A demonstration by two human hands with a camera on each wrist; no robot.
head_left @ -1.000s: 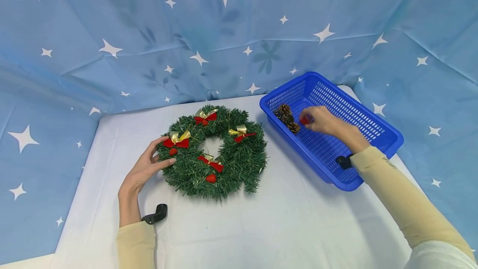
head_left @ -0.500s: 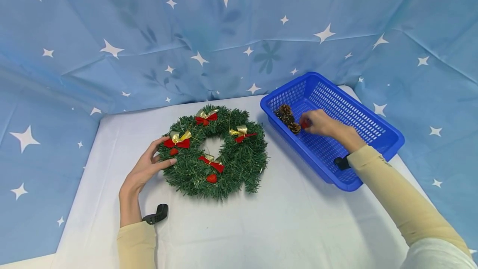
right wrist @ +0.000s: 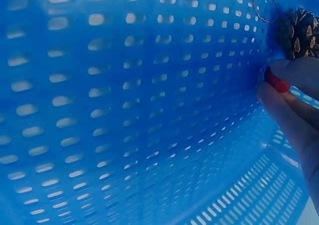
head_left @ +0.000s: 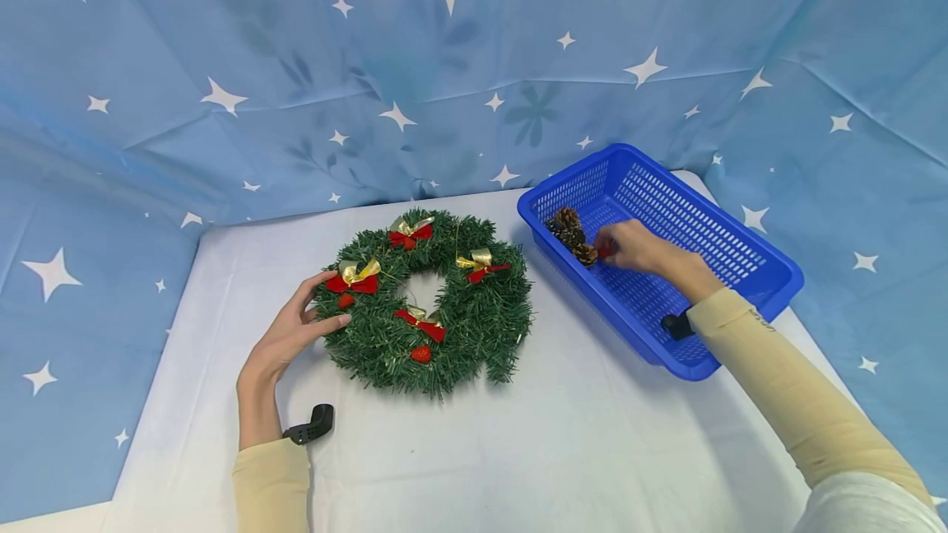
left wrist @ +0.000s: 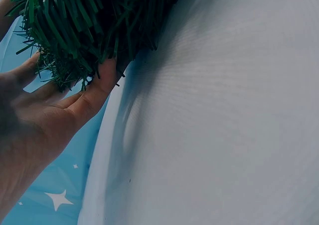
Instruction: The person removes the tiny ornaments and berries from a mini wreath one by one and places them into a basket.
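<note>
A green Christmas wreath [head_left: 485, 319] lies on the table, dressed with gold-and-red bows and a few red berry ornaments. At its left edge my left hand [head_left: 285, 336] holds the greenery, thumb and fingers spread around the rim. From below, the left wrist view shows its fingers [left wrist: 94, 93] against the wreath's needles. Inside the blue basket [head_left: 659, 356], my right hand [head_left: 640, 249] pinches a small red berry ornament [right wrist: 277, 80] between thumb and fingertips. Brown pine cones [head_left: 568, 229] lie beside these fingertips, in the basket's left corner.
White cloth [head_left: 474, 459] covers the table. A blue curtain with white stars [head_left: 396, 115] hangs behind and at both sides. The basket's raised slotted walls surround the right hand. A thin ring-shaped loop [right wrist: 265, 7] shows near a pine cone in the right wrist view.
My right hand has shifted slightly down and nearer the pine cones, keeping the red berry ornament pinched. My left hand and the wreath stay in place.
</note>
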